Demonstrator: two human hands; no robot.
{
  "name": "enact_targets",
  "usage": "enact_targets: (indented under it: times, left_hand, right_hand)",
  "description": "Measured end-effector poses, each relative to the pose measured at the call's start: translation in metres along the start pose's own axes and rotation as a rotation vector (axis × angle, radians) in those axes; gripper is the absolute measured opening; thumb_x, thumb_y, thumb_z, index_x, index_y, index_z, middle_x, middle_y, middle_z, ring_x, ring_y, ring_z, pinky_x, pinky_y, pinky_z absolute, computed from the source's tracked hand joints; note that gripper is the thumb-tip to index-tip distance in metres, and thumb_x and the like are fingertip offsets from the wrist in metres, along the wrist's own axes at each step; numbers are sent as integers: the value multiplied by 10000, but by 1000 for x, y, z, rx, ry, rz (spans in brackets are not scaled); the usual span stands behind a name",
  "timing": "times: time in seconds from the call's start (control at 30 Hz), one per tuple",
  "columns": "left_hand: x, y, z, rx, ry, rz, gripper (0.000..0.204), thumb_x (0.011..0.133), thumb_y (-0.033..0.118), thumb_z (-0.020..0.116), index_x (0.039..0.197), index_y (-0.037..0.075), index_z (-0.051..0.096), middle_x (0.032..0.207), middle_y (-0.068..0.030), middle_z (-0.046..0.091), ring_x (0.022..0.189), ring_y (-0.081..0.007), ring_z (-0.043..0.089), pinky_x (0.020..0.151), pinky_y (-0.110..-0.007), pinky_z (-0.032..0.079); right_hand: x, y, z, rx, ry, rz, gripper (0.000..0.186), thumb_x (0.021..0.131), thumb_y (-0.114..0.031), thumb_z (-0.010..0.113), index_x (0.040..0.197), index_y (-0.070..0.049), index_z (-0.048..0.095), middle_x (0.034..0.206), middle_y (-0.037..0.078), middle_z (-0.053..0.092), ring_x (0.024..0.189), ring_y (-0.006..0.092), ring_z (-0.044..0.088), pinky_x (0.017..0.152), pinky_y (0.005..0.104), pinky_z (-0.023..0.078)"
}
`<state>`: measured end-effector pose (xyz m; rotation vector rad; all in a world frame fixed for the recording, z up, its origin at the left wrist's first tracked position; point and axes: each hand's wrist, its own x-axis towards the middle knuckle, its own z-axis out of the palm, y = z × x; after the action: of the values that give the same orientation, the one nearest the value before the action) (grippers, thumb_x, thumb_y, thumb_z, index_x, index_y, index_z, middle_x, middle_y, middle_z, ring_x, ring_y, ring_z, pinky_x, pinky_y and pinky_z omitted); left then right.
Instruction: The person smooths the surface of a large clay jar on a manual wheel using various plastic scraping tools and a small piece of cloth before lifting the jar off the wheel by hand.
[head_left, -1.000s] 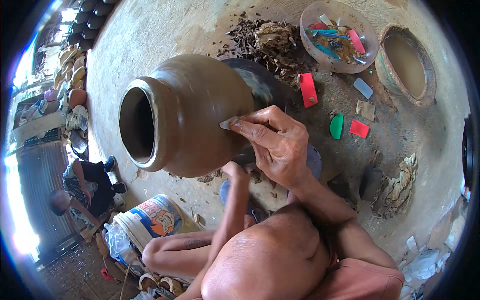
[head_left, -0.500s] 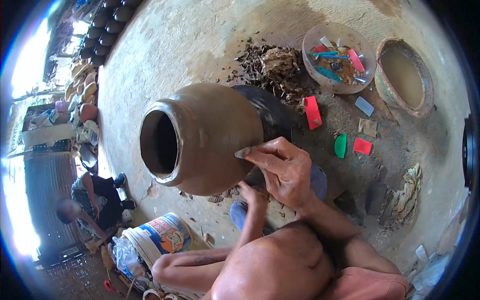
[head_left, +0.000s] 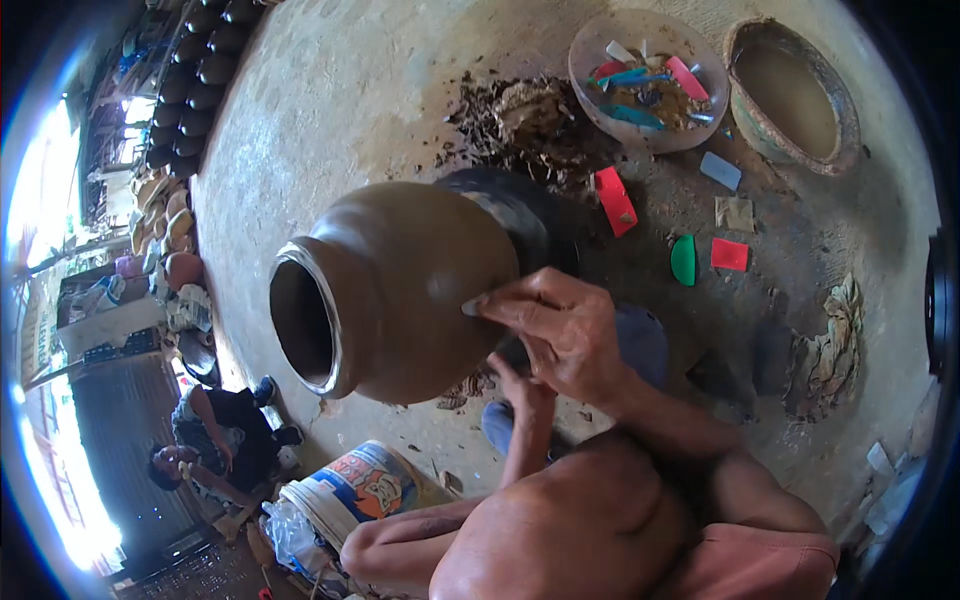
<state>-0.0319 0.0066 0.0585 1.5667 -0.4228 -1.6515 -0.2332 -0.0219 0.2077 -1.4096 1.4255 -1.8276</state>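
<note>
A large brown clay pot with a wide round mouth appears tilted in the picture, its opening toward the left. It rests on a dark round base. My right hand is closed, pinching a small grey flat piece between thumb and fingers, its edge against the pot's wall. Below it, my left hand is at the pot's lower side near the base, a digit stretched toward the wall. Nothing shows in its grasp, though some of its fingers are hidden.
Beyond the pot are leaf-like scraps, a plastic basin of coloured pieces and a bowl of cloudy water. Red and green pieces lie right. A bucket and a seated person are left.
The view has shifted, so the floor items sit higher in the picture. My right hand still presses the grey piece on the pot. The pot's glossy marks have changed.
</note>
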Motion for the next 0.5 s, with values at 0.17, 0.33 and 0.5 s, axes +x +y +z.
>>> enact_targets:
  times: [0.17, 0.33, 0.5]
  left_hand:
    - [-8, 27, -11, -65, -263, -96, 723, 1063, 548, 477, 1613, 106, 316, 1517, -140, 531, 1336, -272, 587, 1074, -464, 522]
    - [21, 48, -24, 7, -107, 86, 722, 1061, 556, 478, 1605, 106, 323, 1492, -135, 544, 1301, -273, 604, 1034, -455, 542]
    - [-20, -24, 3, -52, -75, -182, 705, 1056, 564, 483, 1576, 105, 356, 1453, -127, 568, 1252, -274, 629, 976, -444, 575]
  right_hand:
    - [1, 2, -6, -12, 26, 1, 422, 743, 92, 725, 1107, -106, 806, 943, 60, 708, 850, 240, 711, 735, 354, 604]
    - [-5, -3, -5, 20, 28, 9, 424, 740, 97, 715, 1102, -105, 806, 944, 59, 708, 851, 239, 712, 735, 359, 607]
    - [-8, -2, -3, -6, -15, 7, 386, 792, 129, 724, 1092, -99, 810, 967, 90, 741, 811, 237, 736, 689, 319, 594]
